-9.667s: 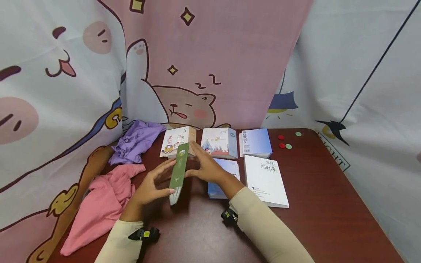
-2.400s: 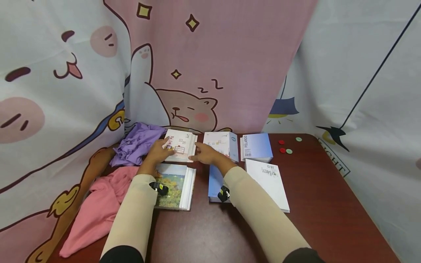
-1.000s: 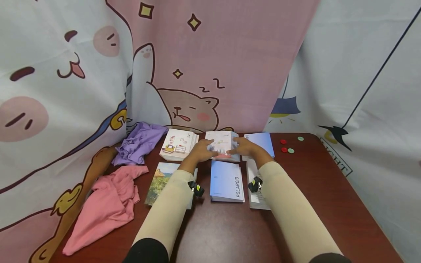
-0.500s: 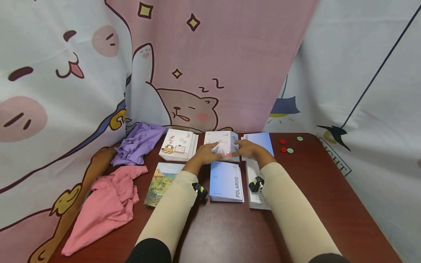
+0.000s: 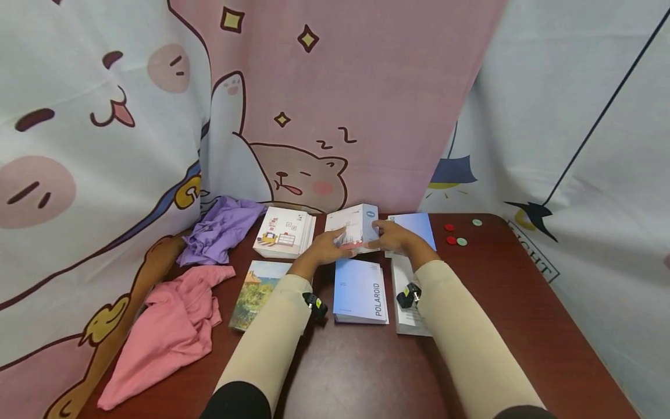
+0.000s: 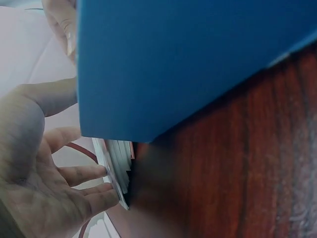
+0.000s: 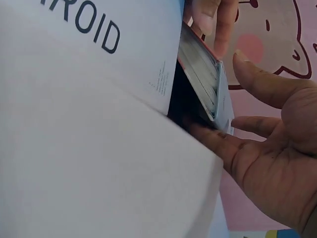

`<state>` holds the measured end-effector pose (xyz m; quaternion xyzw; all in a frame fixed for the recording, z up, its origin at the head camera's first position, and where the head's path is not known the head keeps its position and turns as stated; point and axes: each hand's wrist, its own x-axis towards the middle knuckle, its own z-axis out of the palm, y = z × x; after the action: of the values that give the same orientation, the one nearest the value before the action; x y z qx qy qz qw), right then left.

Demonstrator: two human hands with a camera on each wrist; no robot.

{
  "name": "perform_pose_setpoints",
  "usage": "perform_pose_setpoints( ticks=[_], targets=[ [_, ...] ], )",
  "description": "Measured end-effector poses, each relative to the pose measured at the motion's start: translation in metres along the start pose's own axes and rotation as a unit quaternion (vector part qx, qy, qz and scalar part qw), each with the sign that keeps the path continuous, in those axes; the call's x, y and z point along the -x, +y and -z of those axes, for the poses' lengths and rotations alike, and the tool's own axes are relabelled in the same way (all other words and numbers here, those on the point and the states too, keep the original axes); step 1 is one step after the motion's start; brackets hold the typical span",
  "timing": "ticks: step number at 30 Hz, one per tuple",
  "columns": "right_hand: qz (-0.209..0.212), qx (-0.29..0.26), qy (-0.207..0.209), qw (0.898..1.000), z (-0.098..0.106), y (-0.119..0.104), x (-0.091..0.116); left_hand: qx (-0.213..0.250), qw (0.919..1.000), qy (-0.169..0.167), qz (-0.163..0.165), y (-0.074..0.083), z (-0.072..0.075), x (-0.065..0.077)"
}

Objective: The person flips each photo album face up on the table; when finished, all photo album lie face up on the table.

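Head view: reddish table (image 5: 361, 372), cartoon curtains (image 5: 398, 87), left hand (image 5: 324, 247) and right hand (image 5: 400, 237) half curled round one book (image 5: 361, 224).

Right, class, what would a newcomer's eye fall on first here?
Probably the dozing cartoon animal on the pink backdrop behind the table. Then the left hand and right hand holding a tilted white-and-blue book near the rear, and the crumpled pink cloth on the left.

Purple cloth (image 5: 220, 231), mid-L of frame; pink cloth (image 5: 167, 331), btm L; red discs (image 5: 451, 240) & green discs (image 5: 462, 241), R of ctr; cartoon curtain (image 5: 377, 75), top.
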<state>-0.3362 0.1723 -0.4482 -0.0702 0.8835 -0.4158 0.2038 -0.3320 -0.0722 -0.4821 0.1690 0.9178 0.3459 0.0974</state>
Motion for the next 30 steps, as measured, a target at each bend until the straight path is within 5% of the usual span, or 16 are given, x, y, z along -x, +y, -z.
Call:
perform_pose_setpoints(
  ticks=[10, 22, 30],
  targets=[
    [0.030, -0.078, 0.034, 0.996, 0.012, -0.016, 0.014, 0.045, 0.9985, -0.024, -0.017, 0.014, 0.007, -0.001],
    [0.086, -0.258, 0.030, 0.962, 0.009, -0.027, 0.020, 0.067, 0.9956, -0.007, -0.065, 0.025, 0.005, -0.011],
    [0.123, -0.287, 0.025, 0.950, 0.006, -0.036, 0.022, 0.176, 0.9800, 0.016, -0.091, 0.030, 0.003, -0.013]
  ],
)
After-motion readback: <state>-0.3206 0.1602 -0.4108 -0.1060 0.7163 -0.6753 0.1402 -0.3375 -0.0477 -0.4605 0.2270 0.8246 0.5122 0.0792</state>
